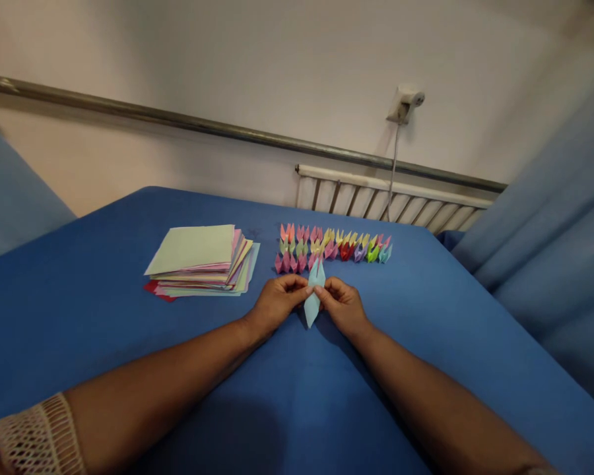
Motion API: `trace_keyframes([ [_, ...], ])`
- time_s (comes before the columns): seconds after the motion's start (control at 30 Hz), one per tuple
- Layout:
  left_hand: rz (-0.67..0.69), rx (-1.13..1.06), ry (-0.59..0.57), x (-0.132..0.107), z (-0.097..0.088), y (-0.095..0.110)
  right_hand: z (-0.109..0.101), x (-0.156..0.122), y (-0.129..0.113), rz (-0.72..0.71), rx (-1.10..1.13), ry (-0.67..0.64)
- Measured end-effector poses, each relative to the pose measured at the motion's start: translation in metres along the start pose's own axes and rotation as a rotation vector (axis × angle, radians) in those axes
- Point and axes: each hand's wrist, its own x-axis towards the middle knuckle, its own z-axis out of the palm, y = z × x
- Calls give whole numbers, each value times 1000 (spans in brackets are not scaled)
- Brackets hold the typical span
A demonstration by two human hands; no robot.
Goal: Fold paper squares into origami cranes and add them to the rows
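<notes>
A light blue folded paper piece [312,307], long and diamond-shaped with a split upper end, is held upright between both hands, above the blue-covered table. My left hand [282,297] pinches its left edge with thumb and fingers. From the right, my right hand [343,302] grips the same paper, thumb on its front face. The fingers behind the paper are partly hidden. Just beyond the hands stand several small folded paper figures [346,251] in rows, in pink, yellow, green, red, purple and blue.
A stack of coloured paper sheets [193,251] lies on the blue table cover [129,343] to the left. Behind the table are a radiator [346,194], a metal rail [228,132] and a wall socket [403,105] with a plugged-in cord. A blue curtain [549,237] hangs at right.
</notes>
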Motion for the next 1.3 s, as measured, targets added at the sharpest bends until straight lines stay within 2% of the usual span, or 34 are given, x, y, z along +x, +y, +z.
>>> trace_keyframes([
  [0.1, 37, 45, 36, -1, 0, 1, 3, 0, 1, 10, 35, -17],
  [0.2, 77, 57, 77, -4, 2, 0, 7, -1, -2, 48, 176, 14],
  [0.37, 69, 44, 55, -8, 6, -1, 8, 0, -10, 143, 259, 59],
  [0.53, 91, 56, 39, -2, -3, 9, 4, 1, -13, 177, 255, 64],
  [0.7, 46, -25, -39, 2, -11, 19, 2, 0, -9, 188, 230, -35],
  [1.07, 15, -82, -23, 7, -15, 13, 0, -3, -7, 221, 176, -154],
  [1.3, -132, -228, -66, 4, -12, 12, 0, -3, -10, 139, 32, -112],
])
